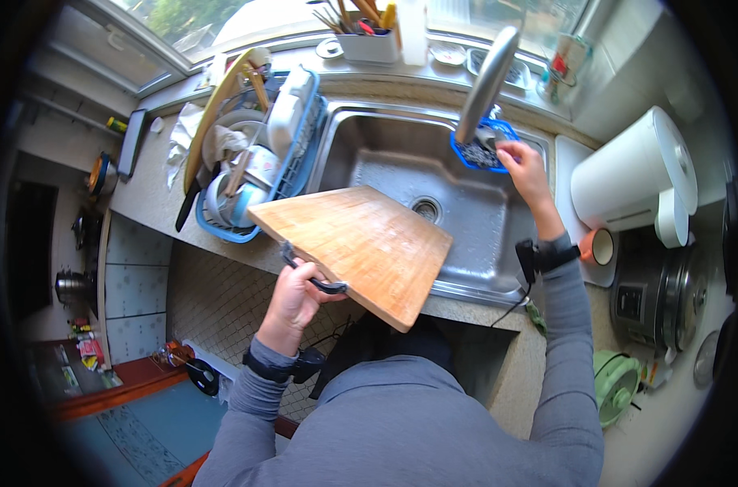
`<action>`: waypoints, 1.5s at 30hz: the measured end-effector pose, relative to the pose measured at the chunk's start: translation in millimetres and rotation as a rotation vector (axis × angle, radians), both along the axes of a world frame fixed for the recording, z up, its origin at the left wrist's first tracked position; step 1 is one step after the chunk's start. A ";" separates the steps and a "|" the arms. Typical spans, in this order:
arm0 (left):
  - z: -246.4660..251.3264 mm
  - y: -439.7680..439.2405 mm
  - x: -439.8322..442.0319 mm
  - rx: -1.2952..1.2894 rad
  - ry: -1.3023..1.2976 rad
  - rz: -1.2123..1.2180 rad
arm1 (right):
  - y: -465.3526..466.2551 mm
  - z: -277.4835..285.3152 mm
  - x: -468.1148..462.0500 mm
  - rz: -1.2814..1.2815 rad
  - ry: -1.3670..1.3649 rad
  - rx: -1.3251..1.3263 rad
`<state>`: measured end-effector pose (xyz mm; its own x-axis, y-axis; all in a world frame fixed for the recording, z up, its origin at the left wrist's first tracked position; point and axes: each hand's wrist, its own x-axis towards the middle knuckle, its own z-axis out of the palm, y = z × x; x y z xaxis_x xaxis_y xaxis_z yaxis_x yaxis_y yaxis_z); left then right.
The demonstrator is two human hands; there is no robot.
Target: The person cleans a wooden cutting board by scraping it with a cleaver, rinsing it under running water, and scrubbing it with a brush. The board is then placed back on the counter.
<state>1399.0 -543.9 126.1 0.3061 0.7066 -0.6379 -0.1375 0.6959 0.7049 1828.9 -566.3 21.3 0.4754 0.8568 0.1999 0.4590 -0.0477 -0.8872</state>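
Note:
A wooden cutting board [363, 243] tilts over the front left part of the stainless steel sink [381, 164]. My left hand [296, 298] grips its black handle [326, 285] at the near left edge. At the sink's back right corner, my right hand [524, 170] is beside a blue plastic basket [507, 165], thumb and fingertips close together. A greyish item lies in the basket at those fingertips; whether they hold it is unclear. The basket also has dark, mesh-like contents. Above it arches the metal faucet [490, 79]. The drain [426, 210] shows just past the board.
Left of the sink stands a blue dish rack [296, 158] with bowls, and a knife [189, 204] leans out. A white lidded container [618, 176], an orange mug [597, 246] and a rice cooker [639, 304] are at right. A utensil holder [369, 47] sits on the windowsill.

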 end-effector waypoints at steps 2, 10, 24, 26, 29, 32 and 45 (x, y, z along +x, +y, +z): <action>0.7 -3.5 -0.4 0.000 -0.045 0.000 | -18.0 8.2 -20.9 0.039 0.013 -0.089; -8.8 -11.1 -17.5 0.002 -0.087 -0.044 | -70.2 -15.0 -122.9 0.068 -0.188 0.053; -74.7 26.0 -85.1 -0.154 -0.315 -0.325 | -183.6 -1.1 -232.9 -0.455 -0.122 -0.172; -85.5 26.0 -85.7 -0.186 -0.359 -0.353 | -217.0 0.6 -256.4 -0.570 -0.069 -0.102; -99.3 24.3 -82.5 -0.326 -0.395 -0.373 | -279.6 6.1 -279.8 -0.685 -0.240 -0.181; -107.1 20.5 -76.4 -0.335 -0.351 -0.319 | -351.3 19.8 -306.2 -0.860 -0.181 -0.117; -140.4 -1.8 -41.1 -0.463 -0.400 -0.199 | -658.1 93.2 -450.0 -1.660 -0.206 -0.105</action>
<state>1357.9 -545.7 -14.3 0.6803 0.2906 -0.6729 -0.1640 0.9551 0.2467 1378.9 -1224.4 114.4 0.7929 -0.5004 0.3478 -0.0463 -0.6186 -0.7844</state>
